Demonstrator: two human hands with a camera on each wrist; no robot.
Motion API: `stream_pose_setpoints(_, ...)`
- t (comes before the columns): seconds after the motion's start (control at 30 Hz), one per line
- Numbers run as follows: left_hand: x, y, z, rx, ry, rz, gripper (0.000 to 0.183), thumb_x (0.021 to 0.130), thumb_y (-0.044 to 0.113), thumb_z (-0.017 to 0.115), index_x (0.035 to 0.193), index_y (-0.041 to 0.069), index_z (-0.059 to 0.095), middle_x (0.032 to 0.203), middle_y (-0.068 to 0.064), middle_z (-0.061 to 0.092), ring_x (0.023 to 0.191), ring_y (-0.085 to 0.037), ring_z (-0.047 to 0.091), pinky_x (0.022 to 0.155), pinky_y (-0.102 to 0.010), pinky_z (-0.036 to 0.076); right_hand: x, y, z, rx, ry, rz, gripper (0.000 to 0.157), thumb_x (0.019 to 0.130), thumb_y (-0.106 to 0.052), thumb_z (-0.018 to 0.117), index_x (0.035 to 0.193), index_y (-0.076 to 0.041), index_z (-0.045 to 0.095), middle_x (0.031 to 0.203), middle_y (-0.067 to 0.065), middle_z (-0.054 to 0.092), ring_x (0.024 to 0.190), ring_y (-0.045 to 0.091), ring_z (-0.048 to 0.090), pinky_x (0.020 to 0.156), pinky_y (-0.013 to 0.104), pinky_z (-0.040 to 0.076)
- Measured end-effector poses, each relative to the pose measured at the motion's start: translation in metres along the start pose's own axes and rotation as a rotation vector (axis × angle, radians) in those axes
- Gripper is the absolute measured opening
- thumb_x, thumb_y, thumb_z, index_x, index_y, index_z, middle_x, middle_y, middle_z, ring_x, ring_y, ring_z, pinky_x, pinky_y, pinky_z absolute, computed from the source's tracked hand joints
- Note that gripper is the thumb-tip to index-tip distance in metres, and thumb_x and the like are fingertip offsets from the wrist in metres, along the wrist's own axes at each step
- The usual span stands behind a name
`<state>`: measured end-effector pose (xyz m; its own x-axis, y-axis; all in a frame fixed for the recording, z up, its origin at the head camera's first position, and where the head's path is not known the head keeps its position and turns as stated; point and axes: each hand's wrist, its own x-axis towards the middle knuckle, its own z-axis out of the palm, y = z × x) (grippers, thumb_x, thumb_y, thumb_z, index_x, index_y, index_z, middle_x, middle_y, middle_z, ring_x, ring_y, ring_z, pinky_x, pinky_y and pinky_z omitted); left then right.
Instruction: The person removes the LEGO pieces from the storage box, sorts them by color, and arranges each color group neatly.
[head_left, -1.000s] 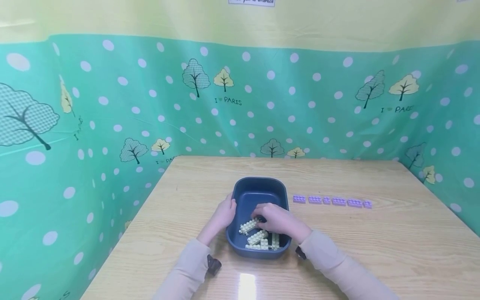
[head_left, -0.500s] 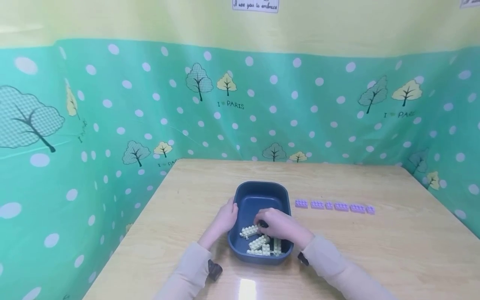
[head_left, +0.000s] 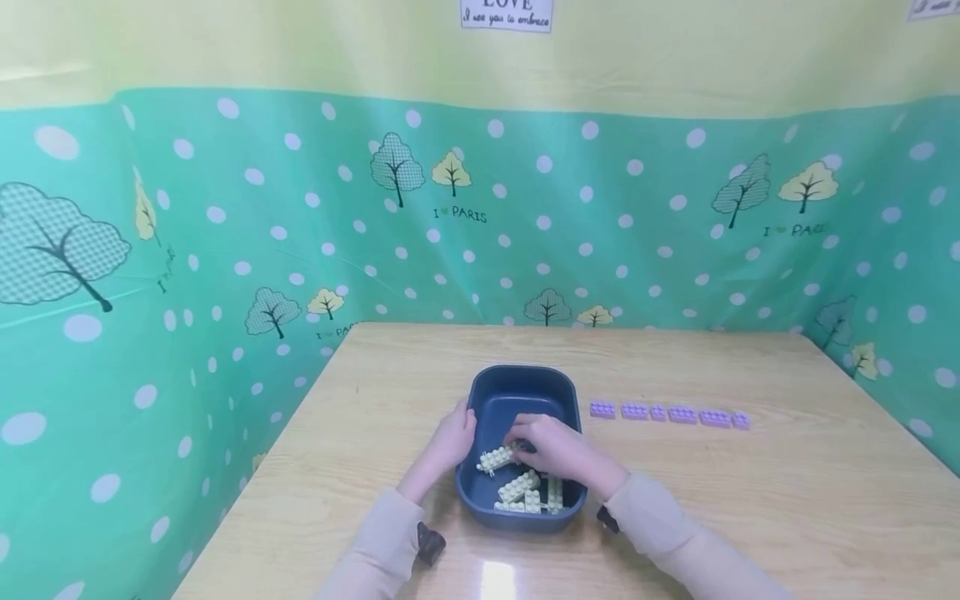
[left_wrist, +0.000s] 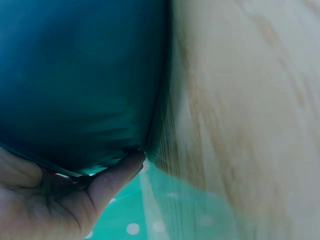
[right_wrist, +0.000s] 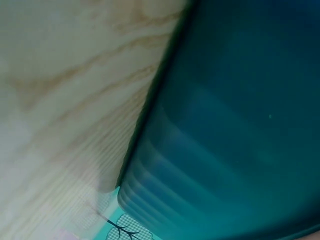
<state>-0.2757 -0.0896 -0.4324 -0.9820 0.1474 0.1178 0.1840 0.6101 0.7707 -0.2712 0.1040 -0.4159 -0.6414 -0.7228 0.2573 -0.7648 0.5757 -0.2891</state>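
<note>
A dark blue rectangular tub stands on the table, holding several cream building bricks near its front end. My left hand grips the tub's left side at the rim; in the left wrist view this hand lies against the tub wall. Inside the tub, the curled fingers of my right hand pinch the right end of a studded cream brick. Those fingertips are partly hidden behind the hand. The right wrist view holds mostly the tub's outer wall.
To the right of the tub, several purple building bricks lie in a row on the wooden table. A green dotted curtain hangs behind the table and along its sides. Dark wrist devices sit under both sleeves.
The whole scene has shifted slightly downward in the head view. My left hand stays on the tub; my right fingers have shifted only slightly at the cream brick.
</note>
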Motion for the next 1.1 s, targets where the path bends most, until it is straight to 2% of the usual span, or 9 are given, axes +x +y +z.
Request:
stream_pose_setpoints(0.13, 0.001, -0.001, 0.000, 0.008, 0.005, 0.005, 0.043, 0.100, 0.010, 0.029, 0.137, -0.012, 0.034, 0.132, -0.034, 0.047, 0.122, -0.045, 0.047, 0.101, -0.053, 0.041, 0.001, 0.001, -0.001, -0.009, 0.062, -0.045, 0.017, 0.081, -0.017, 0.073, 0.097, -0.012, 0.072, 0.092, -0.003, 0.066, 0.086, 0.009, 0.063, 0.078, 0.022, 0.054)
stream_pose_setpoints(0.3, 0.002, 0.000, -0.002, 0.011, 0.005, 0.015, 0.043, 0.100, 0.010, 0.029, 0.136, -0.013, 0.034, 0.132, -0.034, 0.047, 0.121, -0.046, 0.047, 0.100, -0.054, 0.042, 0.003, 0.003, 0.001, -0.042, 0.134, -0.058, 0.018, 0.080, -0.017, 0.073, 0.098, -0.013, 0.072, 0.093, -0.006, 0.065, 0.087, 0.007, 0.062, 0.081, 0.021, 0.054)
stream_pose_setpoints(0.47, 0.002, -0.001, -0.001, 0.000, -0.002, 0.000, 0.044, 0.100, 0.011, 0.029, 0.138, -0.012, 0.033, 0.133, -0.034, 0.045, 0.122, -0.045, 0.046, 0.101, -0.054, 0.041, 0.002, 0.003, 0.002, -0.095, 0.214, -0.110, 0.021, 0.078, -0.016, 0.075, 0.099, -0.013, 0.072, 0.092, -0.005, 0.065, 0.085, 0.006, 0.062, 0.080, 0.021, 0.054)
stream_pose_setpoints(0.67, -0.001, 0.000, 0.000, 0.000, -0.006, -0.003, 0.044, 0.101, 0.011, 0.028, 0.138, -0.012, 0.033, 0.135, -0.033, 0.045, 0.124, -0.045, 0.045, 0.100, -0.054, 0.042, 0.000, 0.003, -0.005, -0.163, 0.292, -0.122, 0.021, 0.075, -0.015, 0.077, 0.096, -0.013, 0.072, 0.090, -0.004, 0.065, 0.084, 0.008, 0.063, 0.077, 0.023, 0.055)
stream_pose_setpoints(0.83, -0.001, 0.002, 0.001, 0.005, -0.003, -0.013, 0.044, 0.101, 0.013, 0.027, 0.138, -0.011, 0.033, 0.135, -0.032, 0.045, 0.123, -0.045, 0.046, 0.100, -0.053, 0.043, -0.003, 0.008, -0.021, -0.113, 0.373, -0.089, 0.021, 0.074, -0.012, 0.078, 0.094, -0.010, 0.072, 0.091, 0.000, 0.067, 0.084, 0.013, 0.064, 0.075, 0.024, 0.056)
stream_pose_setpoints(0.97, -0.001, 0.002, 0.002, 0.005, 0.002, -0.019, 0.044, 0.101, 0.012, 0.027, 0.138, -0.010, 0.033, 0.135, -0.031, 0.045, 0.124, -0.045, 0.045, 0.101, -0.054, 0.041, -0.007, 0.015, -0.035, -0.049, 0.394, -0.055, 0.021, 0.074, -0.007, 0.077, 0.095, -0.008, 0.072, 0.092, 0.001, 0.066, 0.081, 0.014, 0.064, 0.071, 0.023, 0.056)
stream_pose_setpoints(1.1, 0.000, -0.002, 0.000, -0.010, 0.014, 0.009, 0.046, 0.101, 0.015, 0.027, 0.138, -0.011, 0.034, 0.133, -0.033, 0.045, 0.123, -0.047, 0.044, 0.101, -0.056, 0.040, -0.011, 0.023, -0.044, -0.026, 0.413, -0.046, 0.021, 0.075, -0.005, 0.076, 0.095, -0.004, 0.071, 0.091, 0.005, 0.066, 0.080, 0.017, 0.065, 0.070, 0.026, 0.057)
